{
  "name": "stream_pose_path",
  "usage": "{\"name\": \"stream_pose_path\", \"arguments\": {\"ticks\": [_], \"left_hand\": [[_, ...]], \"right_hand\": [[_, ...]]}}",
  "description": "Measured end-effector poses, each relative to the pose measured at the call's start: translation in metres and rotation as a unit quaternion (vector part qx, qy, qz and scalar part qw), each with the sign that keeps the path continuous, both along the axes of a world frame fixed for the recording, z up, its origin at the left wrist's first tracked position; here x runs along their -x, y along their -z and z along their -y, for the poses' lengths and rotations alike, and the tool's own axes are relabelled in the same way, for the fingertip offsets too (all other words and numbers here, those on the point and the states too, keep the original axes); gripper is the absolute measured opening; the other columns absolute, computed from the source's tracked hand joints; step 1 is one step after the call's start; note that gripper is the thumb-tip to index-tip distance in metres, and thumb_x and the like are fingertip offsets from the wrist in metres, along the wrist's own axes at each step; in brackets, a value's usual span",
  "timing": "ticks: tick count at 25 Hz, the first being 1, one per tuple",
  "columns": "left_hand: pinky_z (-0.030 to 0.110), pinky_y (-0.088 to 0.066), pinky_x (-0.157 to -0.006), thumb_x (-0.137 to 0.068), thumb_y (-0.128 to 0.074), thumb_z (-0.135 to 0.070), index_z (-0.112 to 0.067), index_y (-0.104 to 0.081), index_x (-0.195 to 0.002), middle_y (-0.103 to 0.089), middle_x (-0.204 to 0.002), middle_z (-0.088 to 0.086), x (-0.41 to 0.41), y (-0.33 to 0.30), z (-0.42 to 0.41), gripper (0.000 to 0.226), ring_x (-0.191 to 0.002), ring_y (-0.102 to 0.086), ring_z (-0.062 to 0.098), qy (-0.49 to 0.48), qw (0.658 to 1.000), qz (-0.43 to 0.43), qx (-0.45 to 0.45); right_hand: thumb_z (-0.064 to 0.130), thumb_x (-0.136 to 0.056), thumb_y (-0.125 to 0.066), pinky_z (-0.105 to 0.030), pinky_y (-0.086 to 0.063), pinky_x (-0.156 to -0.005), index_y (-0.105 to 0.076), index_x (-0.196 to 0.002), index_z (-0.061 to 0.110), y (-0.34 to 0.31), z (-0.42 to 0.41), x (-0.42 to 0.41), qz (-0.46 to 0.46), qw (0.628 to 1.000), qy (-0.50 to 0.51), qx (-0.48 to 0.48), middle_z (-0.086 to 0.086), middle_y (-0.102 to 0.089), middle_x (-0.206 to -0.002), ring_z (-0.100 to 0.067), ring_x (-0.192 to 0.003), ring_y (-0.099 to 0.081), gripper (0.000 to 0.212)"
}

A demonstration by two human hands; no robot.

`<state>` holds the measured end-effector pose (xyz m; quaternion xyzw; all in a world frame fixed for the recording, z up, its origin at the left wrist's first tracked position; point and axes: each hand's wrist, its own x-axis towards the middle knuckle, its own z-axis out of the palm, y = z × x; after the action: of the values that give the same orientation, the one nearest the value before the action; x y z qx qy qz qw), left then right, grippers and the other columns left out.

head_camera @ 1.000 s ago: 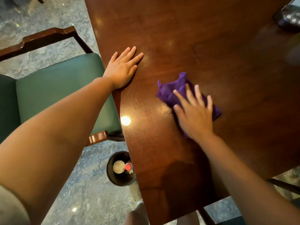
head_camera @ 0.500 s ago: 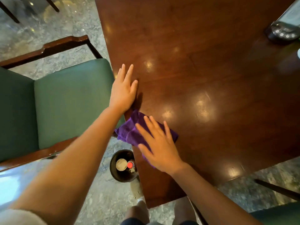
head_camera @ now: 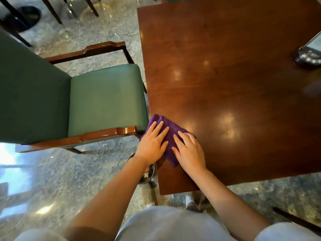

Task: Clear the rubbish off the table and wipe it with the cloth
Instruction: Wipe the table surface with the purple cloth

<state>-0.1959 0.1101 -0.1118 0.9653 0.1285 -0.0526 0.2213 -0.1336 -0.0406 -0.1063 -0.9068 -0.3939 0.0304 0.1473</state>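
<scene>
My hands lay flat, fingers spread, side by side on the purple cloth (head_camera: 171,129): left hand (head_camera: 151,145) at the worktop's (head_camera: 225,84) left edge, right hand (head_camera: 190,152) just inboard. The cloth's long axis ran from upper left to lower right, its corner overhanging toward the green chair (head_camera: 104,100). Unwiped wood lay to the upper right.

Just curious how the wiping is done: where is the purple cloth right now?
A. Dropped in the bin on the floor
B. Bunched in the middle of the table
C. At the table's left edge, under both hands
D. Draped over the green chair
C: the purple cloth lies at the table edge, with the left hand and right hand pressed flat on it.
</scene>
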Motion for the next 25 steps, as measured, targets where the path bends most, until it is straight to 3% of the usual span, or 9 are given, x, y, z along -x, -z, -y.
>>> {"name": "stream_pose_path", "arguments": {"ticks": [2, 5, 9, 14, 18, 25], "left_hand": [[0.037, -0.011, -0.116, -0.093, -0.050, -0.033, -0.016, -0.032, -0.143, -0.016, -0.156, 0.006, 0.015, -0.003, 0.005, 0.056, -0.144, -0.006, 0.026, -0.019, 1.000, -0.005, 0.016], [0.045, -0.026, -0.113, -0.087, -0.062, -0.029, -0.010, -0.052, -0.131, -0.041, -0.144, 0.013, 0.034, -0.010, 0.018, 0.049, -0.135, -0.029, 0.035, -0.031, 0.999, 0.013, 0.024], [0.044, -0.049, -0.088, -0.080, -0.070, -0.021, -0.009, -0.067, -0.107, -0.065, -0.111, 0.008, 0.037, -0.019, 0.028, 0.030, -0.105, -0.051, 0.031, -0.046, 0.998, 0.045, 0.000], [0.040, -0.049, -0.074, -0.084, -0.063, -0.015, -0.011, -0.066, -0.097, -0.066, -0.094, 0.006, 0.014, -0.043, 0.039, 0.014, -0.091, -0.051, 0.025, -0.123, 0.988, 0.090, 0.025], [0.035, -0.044, -0.075, -0.084, -0.063, -0.015, -0.008, -0.065, -0.095, -0.065, -0.089, 0.009, -0.027, -0.073, 0.029, 0.013, -0.089, -0.053, 0.027, -0.166, 0.976, 0.141, 0.001], [0.036, -0.043, -0.075, -0.083, -0.064, -0.015, -0.008, -0.066, -0.096, -0.065, -0.089, 0.010, -0.105, -0.124, -0.026, 0.015, -0.089, -0.055, 0.028, -0.178, 0.965, 0.189, -0.027]], "right_hand": [[0.021, -0.068, -0.081, -0.038, -0.052, -0.084, -0.069, -0.105, 0.007, -0.003, 0.004, 0.002, 0.003, 1.000, -0.025, -0.017, -0.010, -0.069, -0.108, -0.028, -0.101, -0.063, 0.041], [0.016, -0.064, -0.082, -0.032, -0.055, -0.072, -0.072, -0.093, 0.011, -0.005, 0.013, 0.008, -0.014, 0.997, -0.064, -0.042, -0.004, -0.071, -0.093, -0.024, -0.090, -0.065, 0.031], [0.011, -0.063, -0.080, -0.029, -0.053, -0.055, -0.069, -0.083, 0.015, -0.010, 0.018, 0.006, -0.086, 0.992, -0.077, -0.056, 0.001, -0.066, -0.079, -0.022, -0.083, -0.061, 0.023], [0.000, -0.073, -0.066, -0.038, -0.052, -0.067, -0.069, -0.087, 0.012, -0.032, 0.007, -0.029, -0.147, 0.980, -0.079, -0.106, -0.004, -0.066, -0.085, -0.028, -0.088, -0.058, 0.018], [0.004, -0.079, -0.060, -0.040, -0.050, -0.074, -0.068, -0.091, 0.014, -0.068, -0.010, -0.081, -0.117, 0.979, -0.112, -0.128, -0.004, -0.066, -0.091, -0.027, -0.094, -0.057, 0.017], [0.006, -0.079, -0.064, -0.036, -0.048, -0.072, -0.068, -0.092, 0.014, -0.118, -0.064, -0.164, -0.048, 0.974, -0.145, -0.165, -0.006, -0.066, -0.095, -0.028, -0.094, -0.058, 0.016]]}}
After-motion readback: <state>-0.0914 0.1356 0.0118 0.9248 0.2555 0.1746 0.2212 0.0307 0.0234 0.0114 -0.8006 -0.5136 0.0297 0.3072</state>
